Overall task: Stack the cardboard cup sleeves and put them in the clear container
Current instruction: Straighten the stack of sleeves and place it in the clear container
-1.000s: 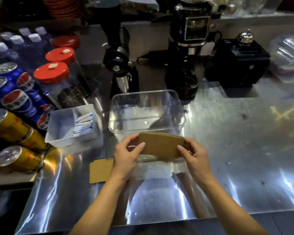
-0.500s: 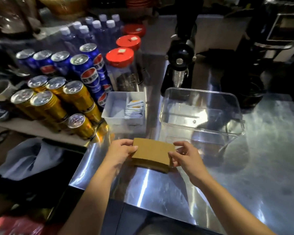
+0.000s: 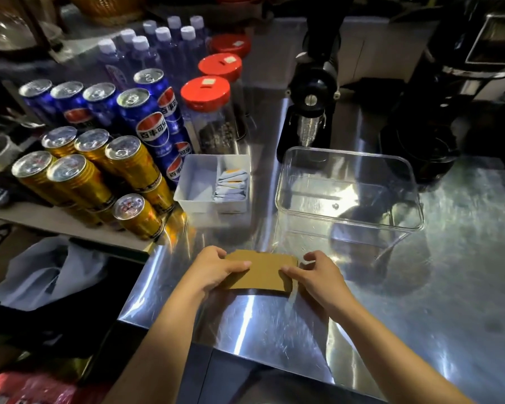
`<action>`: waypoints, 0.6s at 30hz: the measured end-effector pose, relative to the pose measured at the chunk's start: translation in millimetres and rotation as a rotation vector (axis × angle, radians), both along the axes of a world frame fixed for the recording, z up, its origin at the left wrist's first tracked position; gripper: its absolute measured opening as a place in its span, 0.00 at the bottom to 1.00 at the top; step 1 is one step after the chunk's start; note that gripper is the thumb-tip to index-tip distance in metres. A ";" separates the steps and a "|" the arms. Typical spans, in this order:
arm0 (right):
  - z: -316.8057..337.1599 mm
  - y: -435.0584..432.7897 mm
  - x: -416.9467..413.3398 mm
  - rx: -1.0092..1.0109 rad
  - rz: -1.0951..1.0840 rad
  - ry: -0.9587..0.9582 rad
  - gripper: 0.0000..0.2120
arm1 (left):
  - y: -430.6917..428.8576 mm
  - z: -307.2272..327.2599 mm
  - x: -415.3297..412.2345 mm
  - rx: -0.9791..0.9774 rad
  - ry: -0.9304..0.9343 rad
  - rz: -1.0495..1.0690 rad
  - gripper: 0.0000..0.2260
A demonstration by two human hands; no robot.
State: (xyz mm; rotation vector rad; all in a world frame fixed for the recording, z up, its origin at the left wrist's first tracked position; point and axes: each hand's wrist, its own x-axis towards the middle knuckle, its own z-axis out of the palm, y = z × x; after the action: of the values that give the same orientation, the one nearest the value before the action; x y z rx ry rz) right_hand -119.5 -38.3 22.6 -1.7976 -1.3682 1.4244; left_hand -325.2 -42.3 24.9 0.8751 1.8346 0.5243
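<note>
Your left hand (image 3: 213, 269) and right hand (image 3: 318, 277) both clamp the sleeves (image 3: 261, 271) at the ends. The stack rests on the bench (image 3: 420, 301), near the clear container (image 3: 349, 199).

Plain brown sleeves (image 3: 260, 269), blue and gold cans (image 3: 79, 182), probably red-lidded jars (image 3: 206, 91).

Steel desk (image 3: 274, 325) before me, blue cans (image 3: 140, 112) and gold cans (image 3: 79, 182) stacked to my left, red-lidded jars (image 3: 206, 93), white tray of sachets (image 3: 213, 189), black grinder (image 3: 311, 112) behind.

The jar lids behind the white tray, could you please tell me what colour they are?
Red, each jar lid carrying a small pale label on top; the head view shows them best.
</note>
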 end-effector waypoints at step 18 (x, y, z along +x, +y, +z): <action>-6.5 -11.7 109.2 0.263 -0.140 0.263 0.13 | 8.5 -10.0 115.4 0.433 -0.409 -0.267 0.19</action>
State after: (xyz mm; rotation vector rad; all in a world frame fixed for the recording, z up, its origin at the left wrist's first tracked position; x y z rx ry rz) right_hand -10.3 -50.0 16.1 -1.4518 -1.2056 1.2873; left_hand -209.8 -33.8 14.8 1.1807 1.2283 0.8753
